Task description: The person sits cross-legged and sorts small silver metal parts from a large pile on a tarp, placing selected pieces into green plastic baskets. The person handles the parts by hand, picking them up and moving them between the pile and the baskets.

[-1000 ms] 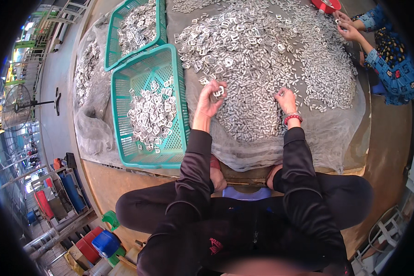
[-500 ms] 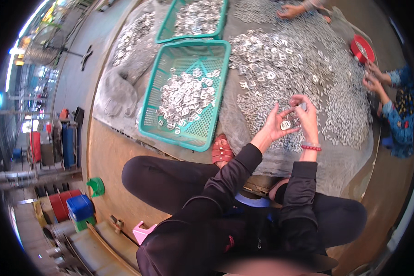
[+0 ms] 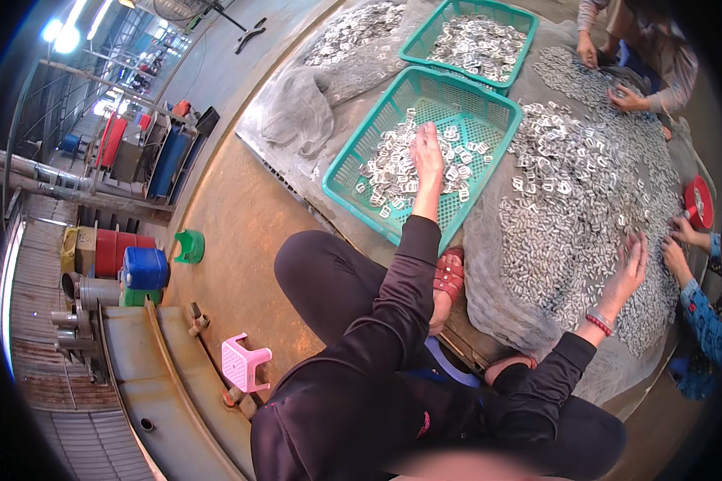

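My left hand is over the near green basket, its fingers stretched out and no piece visible in them. Beneath it lies a heap of small silvery metal buckles. To the right, my right hand hovers at or just above a wide spread of small metal pieces, fingers apart and holding nothing that shows. A red bead bracelet circles that wrist. Larger loose buckles form a pile between the basket and the spread.
Behind stands a second green basket of buckles. Two co-workers' hands work among the pieces at right, near a red bowl. Grey netting lies underneath. A pink stool and green stool stand at left.
Both hands were together over the spread with a buckle; now they are apart, the left over the basket, the right farther right. The view has swung left.
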The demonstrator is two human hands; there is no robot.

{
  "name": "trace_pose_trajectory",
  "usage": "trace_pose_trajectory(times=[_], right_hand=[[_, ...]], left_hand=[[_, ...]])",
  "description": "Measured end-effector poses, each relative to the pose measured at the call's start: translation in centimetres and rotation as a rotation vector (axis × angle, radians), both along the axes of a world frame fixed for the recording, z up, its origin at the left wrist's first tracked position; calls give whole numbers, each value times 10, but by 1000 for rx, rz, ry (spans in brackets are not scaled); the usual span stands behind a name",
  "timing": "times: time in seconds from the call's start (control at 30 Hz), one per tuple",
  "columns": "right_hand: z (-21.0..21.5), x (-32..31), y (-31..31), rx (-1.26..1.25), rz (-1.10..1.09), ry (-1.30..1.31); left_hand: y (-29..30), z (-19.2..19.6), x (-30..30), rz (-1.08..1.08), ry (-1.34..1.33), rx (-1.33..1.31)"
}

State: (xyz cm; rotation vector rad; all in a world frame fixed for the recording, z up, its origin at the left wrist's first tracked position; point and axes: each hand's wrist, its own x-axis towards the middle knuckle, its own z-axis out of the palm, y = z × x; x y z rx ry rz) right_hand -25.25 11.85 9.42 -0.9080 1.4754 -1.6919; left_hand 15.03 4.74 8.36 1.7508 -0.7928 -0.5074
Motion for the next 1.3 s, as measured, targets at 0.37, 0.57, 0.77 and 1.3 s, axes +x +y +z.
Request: trace_pose_trajectory(times=[0.37,0.57,0.77,1.3], right_hand=[[-152,-29,-84,590,111,365],[-195,-6,-92,692,-9,907],[-197,30,-61,158,105,778],[-77,0,34,268,472,-555]], left_hand=[[-38,-102,-212,-697,-67,437],[-53,-151,-233,-547,-278,501],[-14,-150,-262,-435,-324,412],[53,-94,-203,-1304,303,380]])
